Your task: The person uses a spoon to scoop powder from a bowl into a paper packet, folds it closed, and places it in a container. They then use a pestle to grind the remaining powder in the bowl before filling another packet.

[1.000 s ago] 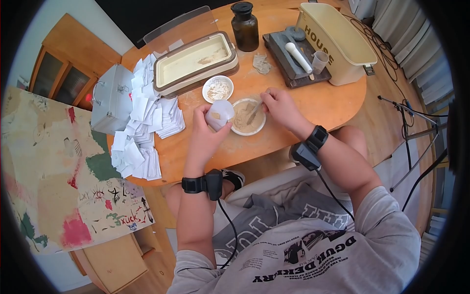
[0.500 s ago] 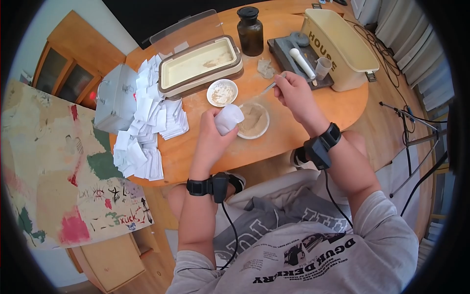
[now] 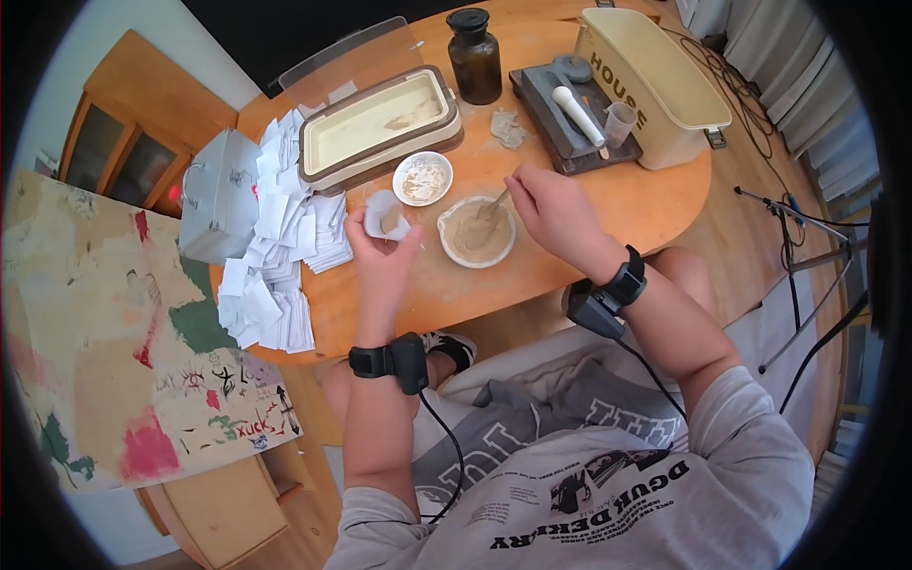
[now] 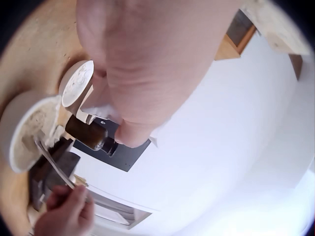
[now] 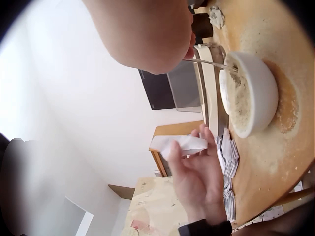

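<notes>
My left hand (image 3: 382,264) holds a small white paper pouch (image 3: 376,207) between thumb and fingers, its open mouth turned up and a little tan powder inside. To its right stands a white mortar bowl (image 3: 445,245) holding tan powder (image 3: 478,237). My right hand (image 3: 562,217) pinches the handle of a thin metal spoon (image 4: 58,169), whose tip sits in the powder. Seen from the right wrist, the paper pouch (image 5: 184,142) is held apart from the bowl, off to its left.
Behind the mortar bowl is a small white bowl (image 3: 423,179) of pale powder. Stacks of folded paper packets (image 3: 275,242) lie at left beside a metal case (image 3: 218,195). A cream tray (image 3: 375,128), dark jar (image 3: 474,57), white pestle (image 3: 578,116) and tall bin (image 3: 655,90) stand behind.
The spoon rose from the bowl to the pouch's mouth, then went back into the powder. My left hand has drawn the pouch left, away from the bowl, and turned its mouth upward.
</notes>
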The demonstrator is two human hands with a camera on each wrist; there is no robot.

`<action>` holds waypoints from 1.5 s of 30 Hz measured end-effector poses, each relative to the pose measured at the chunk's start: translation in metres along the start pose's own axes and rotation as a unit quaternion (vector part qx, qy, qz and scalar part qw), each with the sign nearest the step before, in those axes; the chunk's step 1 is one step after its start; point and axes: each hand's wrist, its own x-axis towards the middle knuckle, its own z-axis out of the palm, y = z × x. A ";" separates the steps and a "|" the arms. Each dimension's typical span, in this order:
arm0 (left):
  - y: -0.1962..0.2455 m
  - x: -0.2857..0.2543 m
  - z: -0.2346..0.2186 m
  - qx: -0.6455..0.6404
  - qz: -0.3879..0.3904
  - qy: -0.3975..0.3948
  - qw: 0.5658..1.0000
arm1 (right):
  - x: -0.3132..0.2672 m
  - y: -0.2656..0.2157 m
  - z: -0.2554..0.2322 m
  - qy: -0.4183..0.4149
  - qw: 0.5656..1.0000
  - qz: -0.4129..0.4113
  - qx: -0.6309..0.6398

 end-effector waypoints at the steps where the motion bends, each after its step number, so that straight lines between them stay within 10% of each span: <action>1: 0.005 0.000 0.001 -0.108 -0.015 0.013 0.994 | -0.001 0.003 0.003 -0.005 1.000 0.002 -0.002; 8: 0.013 -0.004 0.003 -0.167 0.008 0.004 0.986 | -0.007 0.017 0.027 -0.099 0.959 0.212 0.160; 23: 0.007 -0.011 0.009 0.267 0.062 -0.051 0.960 | 0.008 0.024 0.008 -0.023 0.891 0.332 0.310; 30: 0.003 -0.014 0.019 0.309 0.090 -0.069 0.944 | 0.012 -0.013 0.011 0.014 0.936 0.242 0.256; 32: 0.007 -0.016 0.024 0.315 0.095 -0.078 0.941 | 0.000 -0.030 0.018 0.030 0.990 0.027 0.135; 45: 0.011 -0.007 0.010 -0.164 0.057 -0.032 0.984 | -0.009 -0.010 -0.006 -0.002 0.999 0.025 0.024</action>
